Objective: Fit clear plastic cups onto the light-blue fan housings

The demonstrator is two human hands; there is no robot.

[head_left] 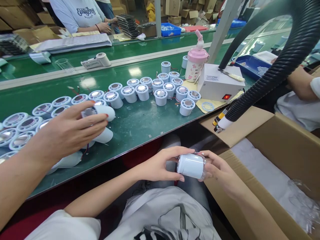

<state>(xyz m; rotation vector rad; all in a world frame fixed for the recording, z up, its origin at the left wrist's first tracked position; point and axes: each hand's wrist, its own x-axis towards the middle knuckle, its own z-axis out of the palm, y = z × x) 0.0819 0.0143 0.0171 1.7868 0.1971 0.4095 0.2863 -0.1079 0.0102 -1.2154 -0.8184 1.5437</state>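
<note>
Currently both bare hands meet above the lap, with one pale-blue cylinder (191,166) lying sideways between them, just off the near edge of the green table (133,118). Left hand (162,163): thumb below, fingers reaching over the top, pinching the left end. Right hand (220,170): fingers curled round the right end, where clear plastic (205,168) shows; lower fingers partly hidden, exact grip there can't be told. A thin wire (198,153) shows at the top, near the fingertips.

Co-worker's hand (72,128) comes in from the left, fingers bent around another pale-blue unit (107,111) over the table. More blue units (160,98) stand upright in loose rows, some with wires. Behind them: pink-lidded cup (195,66), beside a white box (220,83) with a lit red switch. Black ribbed hose (267,76) arches down on the right, its tip hanging over the cardboard carton (280,140), which contains white lining and clear plastic pieces.
</note>
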